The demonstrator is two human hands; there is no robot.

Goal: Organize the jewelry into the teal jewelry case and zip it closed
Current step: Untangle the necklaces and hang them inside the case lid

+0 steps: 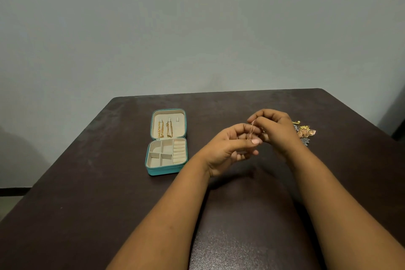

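The teal jewelry case lies open on the dark table, left of my hands. Two gold chains hang from hooks in its cream lid. Its lower half has cream compartments and ring rolls with nothing visible in them. My left hand and my right hand meet above the table, to the right of the case. Both pinch a thin rose-gold chain that runs between their fingertips. A small pile of gold and silver jewelry lies on the table just behind my right hand, partly hidden by it.
The dark brown table stands against a plain grey wall. Its far edge runs just behind the case and the jewelry pile. The table's left edge slants down toward the floor at the lower left.
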